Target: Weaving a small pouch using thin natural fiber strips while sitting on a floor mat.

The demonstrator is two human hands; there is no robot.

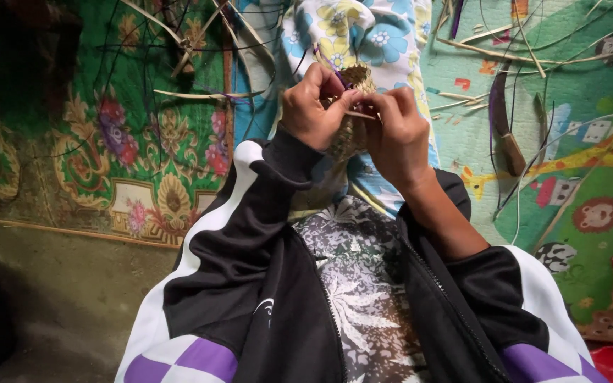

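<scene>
Left hand (311, 106) raised above the lap, fingers curled and pressed together, pinching the upper edge of a small woven piece (352, 106) of tan plant strips; right hand (395, 131) just beside it, touching the same piece, thumb and forefinger pinched on a thin pale strip (358, 114) lying across the weave; woven piece held upright between both hands, partly hidden behind the fingers, over the floral cloth (363, 32) draped on the knees. Both forearms in a black jacket (264, 269) with white and purple panels; right sleeve pushed up past the wrist. Green patterned mat (136, 142) along the left side of the floor; bright children's play mat (583, 177) along the right side. Loose strips and thin canes (505, 53) scattered near the far edge of the play mat; a dark curved knife with wooden handle (505, 131) lying on that mat, well apart from the hands. Bare floor (65, 298) at the near left corner.
</scene>
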